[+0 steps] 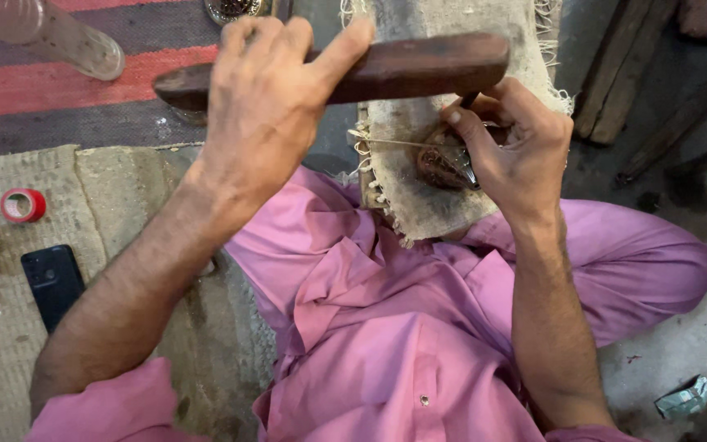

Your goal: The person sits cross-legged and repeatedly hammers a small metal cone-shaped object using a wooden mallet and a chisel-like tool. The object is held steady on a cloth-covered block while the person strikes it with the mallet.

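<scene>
Left hand (267,98) clamps the wooden mallet (386,69) above right hand (513,151) pinching a chisel (470,100) on the workpiece (443,168); a skewed blow could strike fingers

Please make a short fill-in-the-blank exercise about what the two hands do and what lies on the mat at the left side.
1. The left hand grips a long ____ block raised above the lap.
2. The right hand pinches a thin tool against a small dark piece resting on frayed ____ cloth.
3. On the mat, beside the black phone, lies a roll of ____ tape.

Missing words: wooden; burlap; red
</scene>
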